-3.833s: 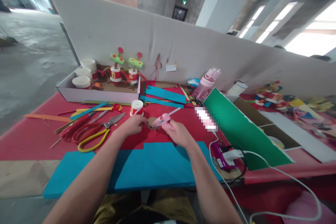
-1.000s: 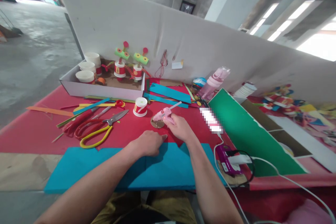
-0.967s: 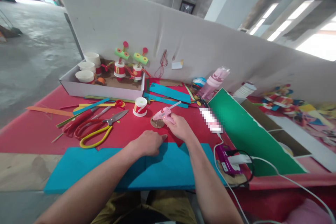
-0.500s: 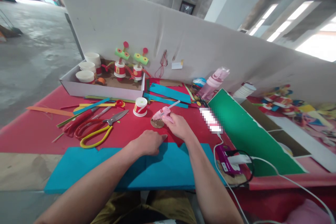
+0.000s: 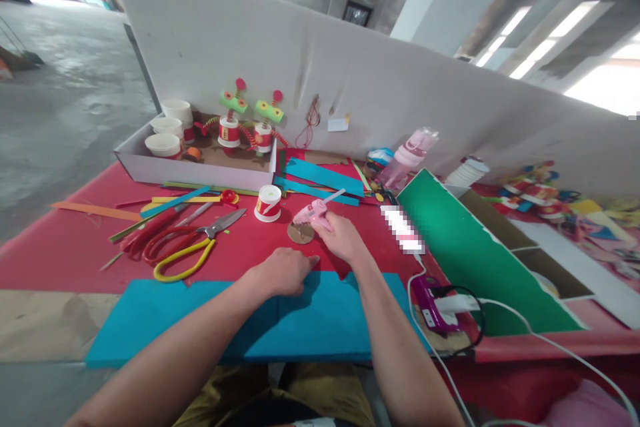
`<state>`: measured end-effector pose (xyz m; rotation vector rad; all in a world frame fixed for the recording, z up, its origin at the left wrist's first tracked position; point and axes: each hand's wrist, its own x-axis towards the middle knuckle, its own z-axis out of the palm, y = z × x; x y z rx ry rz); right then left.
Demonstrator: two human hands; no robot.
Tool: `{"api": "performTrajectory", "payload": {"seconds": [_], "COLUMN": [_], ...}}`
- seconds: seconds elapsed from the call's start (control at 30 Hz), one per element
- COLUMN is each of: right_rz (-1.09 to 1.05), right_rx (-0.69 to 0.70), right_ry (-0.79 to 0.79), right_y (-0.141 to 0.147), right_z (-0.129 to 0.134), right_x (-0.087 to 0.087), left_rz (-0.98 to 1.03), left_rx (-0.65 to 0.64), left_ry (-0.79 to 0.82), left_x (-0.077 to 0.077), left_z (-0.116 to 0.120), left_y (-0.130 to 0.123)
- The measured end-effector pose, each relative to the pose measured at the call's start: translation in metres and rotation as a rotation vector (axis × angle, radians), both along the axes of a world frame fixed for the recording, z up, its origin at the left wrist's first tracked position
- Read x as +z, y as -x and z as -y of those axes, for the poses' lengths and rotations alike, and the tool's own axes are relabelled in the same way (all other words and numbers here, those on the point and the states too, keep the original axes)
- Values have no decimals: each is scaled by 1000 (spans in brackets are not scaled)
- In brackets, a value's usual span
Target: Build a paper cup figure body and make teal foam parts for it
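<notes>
My right hand (image 5: 341, 237) is wrapped round a pink glue gun (image 5: 315, 215) with a pale glue stick (image 5: 334, 197) poking out of its back. The gun's nozzle hangs over a round brown cardboard disc (image 5: 301, 233) lying on the red table cover. Closer to me, my left hand (image 5: 286, 271) rests at the far edge of a blue sheet (image 5: 250, 330), its forefinger stretched out to the right. Nothing shows in that hand; its lower fingers are partly hidden. Left of the disc stands a small red and white paper cup (image 5: 269, 203).
Scissors (image 5: 205, 237) and red-handled pliers (image 5: 145, 233) lie at left among paper strips. Behind them a white box (image 5: 200, 173) holds cups and two paper figures. On the right are a pink bottle (image 5: 407, 157), a green board (image 5: 465, 253) and a purple power strip (image 5: 433, 307) with cables.
The glue gun in my right hand has shifted slightly to the right, uncovering more of the cardboard disc. My left hand stays in place.
</notes>
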<state>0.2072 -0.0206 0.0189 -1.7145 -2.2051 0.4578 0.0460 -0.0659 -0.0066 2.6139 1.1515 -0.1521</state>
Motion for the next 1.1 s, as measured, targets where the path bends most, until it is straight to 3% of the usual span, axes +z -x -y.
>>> {"api": "performTrajectory", "payload": {"seconds": [0.93,1.1], "right_rz": [74,71], "right_rx": [-83,-88], "right_ry": [-35,-52], "right_y": [-1,-4], "right_z": [-4,-2], "right_x": [-5,-3], "left_rz": [10,26], "left_rx": [-3,-4], "left_ry": [-32,-48], "left_x": [-1,5], "left_z": [1,0], "left_y": [0,1]}}
